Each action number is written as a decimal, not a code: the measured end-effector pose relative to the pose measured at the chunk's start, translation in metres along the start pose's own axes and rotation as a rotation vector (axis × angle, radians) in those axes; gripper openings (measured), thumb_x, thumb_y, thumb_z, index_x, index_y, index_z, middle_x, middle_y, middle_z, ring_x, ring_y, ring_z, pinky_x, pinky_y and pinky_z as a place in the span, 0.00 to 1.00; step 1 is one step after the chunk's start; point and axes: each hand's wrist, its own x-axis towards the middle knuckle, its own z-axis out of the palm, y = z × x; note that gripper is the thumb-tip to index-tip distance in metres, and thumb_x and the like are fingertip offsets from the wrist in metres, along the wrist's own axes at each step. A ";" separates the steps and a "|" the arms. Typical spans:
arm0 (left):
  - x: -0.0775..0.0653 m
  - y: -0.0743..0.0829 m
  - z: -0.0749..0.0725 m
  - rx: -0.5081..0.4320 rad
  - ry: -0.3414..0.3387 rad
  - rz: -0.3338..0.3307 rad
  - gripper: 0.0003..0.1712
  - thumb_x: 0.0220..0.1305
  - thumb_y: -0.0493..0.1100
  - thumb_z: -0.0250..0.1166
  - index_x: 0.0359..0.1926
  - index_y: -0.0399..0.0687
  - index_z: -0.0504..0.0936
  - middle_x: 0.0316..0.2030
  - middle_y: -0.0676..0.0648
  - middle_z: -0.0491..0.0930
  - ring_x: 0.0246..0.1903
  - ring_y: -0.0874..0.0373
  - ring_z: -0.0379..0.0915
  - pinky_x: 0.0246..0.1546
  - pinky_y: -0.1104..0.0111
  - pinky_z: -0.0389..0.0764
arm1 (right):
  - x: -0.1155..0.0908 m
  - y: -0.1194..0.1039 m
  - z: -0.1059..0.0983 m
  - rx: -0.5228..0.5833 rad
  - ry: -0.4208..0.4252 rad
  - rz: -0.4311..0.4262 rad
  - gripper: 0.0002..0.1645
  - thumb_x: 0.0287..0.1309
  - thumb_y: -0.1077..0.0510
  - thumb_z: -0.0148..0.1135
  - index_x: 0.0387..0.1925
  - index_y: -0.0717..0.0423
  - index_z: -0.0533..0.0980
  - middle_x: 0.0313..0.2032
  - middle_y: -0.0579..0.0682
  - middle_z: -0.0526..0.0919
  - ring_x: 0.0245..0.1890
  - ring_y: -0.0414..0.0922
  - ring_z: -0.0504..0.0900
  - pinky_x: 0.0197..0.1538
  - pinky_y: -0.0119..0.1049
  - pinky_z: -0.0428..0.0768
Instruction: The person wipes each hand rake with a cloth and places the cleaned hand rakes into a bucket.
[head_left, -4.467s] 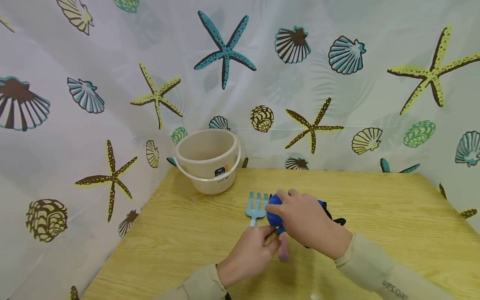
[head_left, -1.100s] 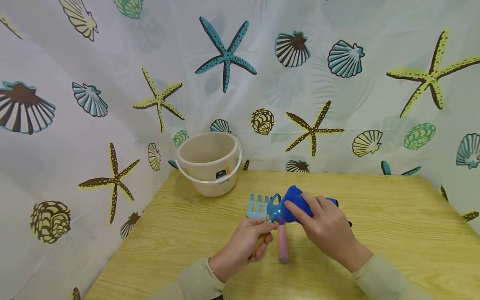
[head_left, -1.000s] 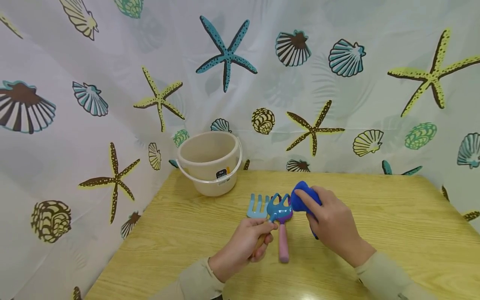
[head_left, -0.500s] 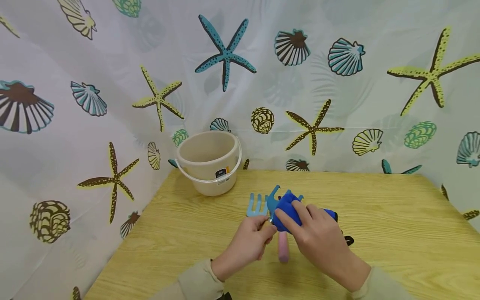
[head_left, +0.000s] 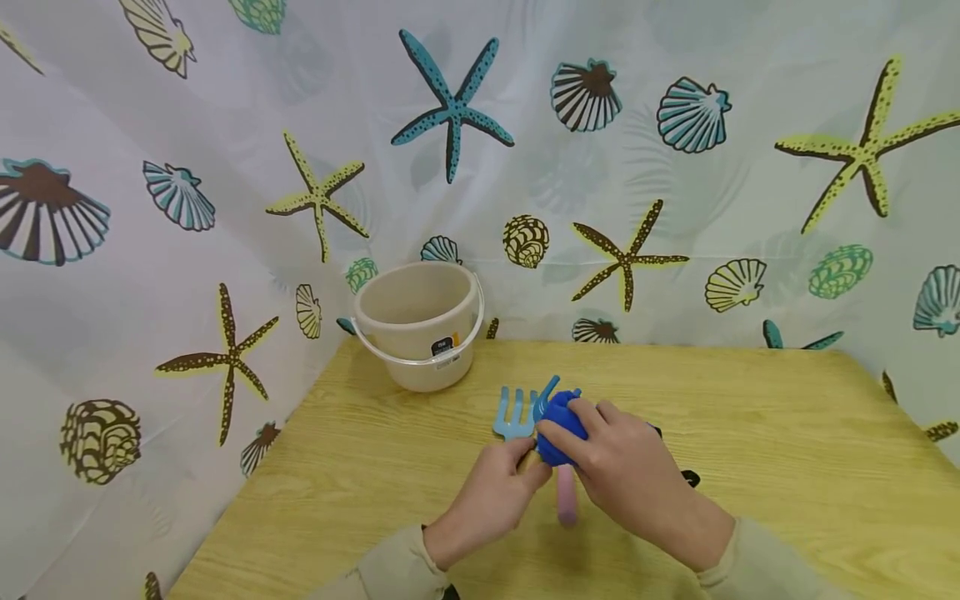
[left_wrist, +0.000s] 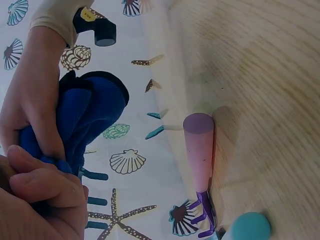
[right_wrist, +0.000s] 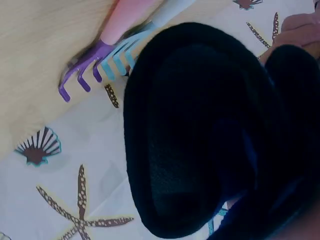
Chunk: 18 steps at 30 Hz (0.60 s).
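My left hand (head_left: 487, 496) grips the handle of a small hand rake, raised over the table with its blue tines (head_left: 546, 398) pointing away from me. A blue cloth (head_left: 561, 429) with black edging is bunched in my right hand (head_left: 630, 475). It wraps the rake's head, so most of the tines are hidden in the head view. In the left wrist view, some tines (left_wrist: 96, 201) stick out past the cloth (left_wrist: 95, 110). The cloth's dark folds (right_wrist: 190, 125) fill much of the right wrist view.
On the wooden table (head_left: 750, 425) lie a light blue rake (head_left: 513, 421) and a purple rake (right_wrist: 82, 70) with a pink handle (head_left: 567, 496). A beige bucket (head_left: 420, 333) with a white handle stands at the back left. A shell-patterned curtain (head_left: 675, 183) hangs behind.
The cloth has gone from beside the rake's head, about a second ago, back over it. In the last half second my right hand has shifted slightly left, towards my left hand.
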 end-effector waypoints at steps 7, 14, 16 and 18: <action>0.002 -0.004 0.007 0.036 -0.050 -0.041 0.02 0.65 0.39 0.63 0.37 0.47 0.82 0.18 0.55 0.69 0.15 0.65 0.62 0.15 0.75 0.63 | 0.003 0.027 0.010 -0.008 -0.183 0.157 0.32 0.47 0.58 0.78 0.56 0.44 0.81 0.45 0.58 0.81 0.39 0.56 0.84 0.33 0.49 0.87; 0.004 -0.011 0.007 0.043 -0.025 -0.076 0.18 0.59 0.35 0.67 0.51 0.41 0.78 0.32 0.49 0.80 0.23 0.63 0.71 0.18 0.72 0.71 | -0.005 0.056 0.001 0.014 -0.260 0.304 0.31 0.52 0.60 0.74 0.60 0.47 0.79 0.46 0.60 0.80 0.41 0.58 0.85 0.31 0.52 0.85; 0.006 -0.010 0.004 0.003 -0.021 -0.095 0.18 0.62 0.37 0.66 0.52 0.43 0.76 0.32 0.48 0.81 0.20 0.62 0.71 0.17 0.72 0.71 | -0.004 0.058 -0.008 0.017 -0.222 0.312 0.32 0.52 0.60 0.74 0.61 0.48 0.78 0.46 0.60 0.80 0.40 0.58 0.84 0.30 0.52 0.85; 0.008 -0.008 0.001 -0.024 -0.015 -0.106 0.15 0.64 0.39 0.65 0.50 0.44 0.74 0.28 0.48 0.82 0.16 0.62 0.69 0.14 0.73 0.69 | -0.002 0.058 -0.017 0.019 -0.182 0.313 0.33 0.53 0.60 0.73 0.62 0.48 0.77 0.46 0.61 0.80 0.40 0.58 0.84 0.28 0.53 0.85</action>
